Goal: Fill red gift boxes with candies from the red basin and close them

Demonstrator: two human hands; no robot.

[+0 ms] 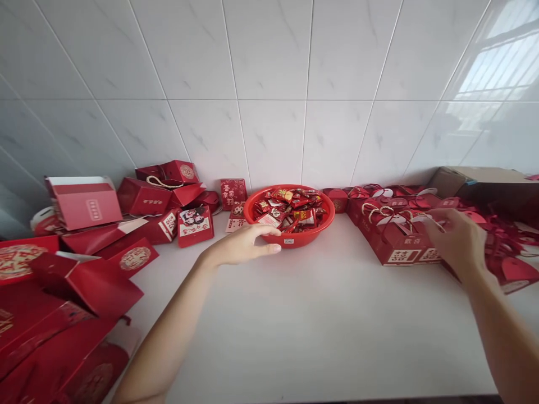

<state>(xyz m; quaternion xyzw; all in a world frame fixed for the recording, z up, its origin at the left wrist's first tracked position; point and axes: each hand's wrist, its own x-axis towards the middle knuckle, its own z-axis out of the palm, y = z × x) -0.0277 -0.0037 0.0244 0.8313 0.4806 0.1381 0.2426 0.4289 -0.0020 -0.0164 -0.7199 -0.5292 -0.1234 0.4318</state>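
Observation:
My left hand (244, 245) is at the front rim of a red plastic basin (290, 241), with its fingers stretched out, thumb apart and nothing in it. Wrapped candies (295, 210) in red and gold fill the basin. On the right, my right hand (457, 241) hovers at the rope handles of red gift boxes (396, 247) standing in rows. Its fingers look loosely bent and apart, slightly blurred, beside a box with white character panels. Whether they touch the rope I cannot make out.
Open and folded red boxes (88, 286) are piled along the left side. A small printed red box (195, 225) and a red card (233, 193) stand left of the basin. At the back right is a cardboard carton (484, 175). A tiled wall (273, 134) closes off the white table (311, 325).

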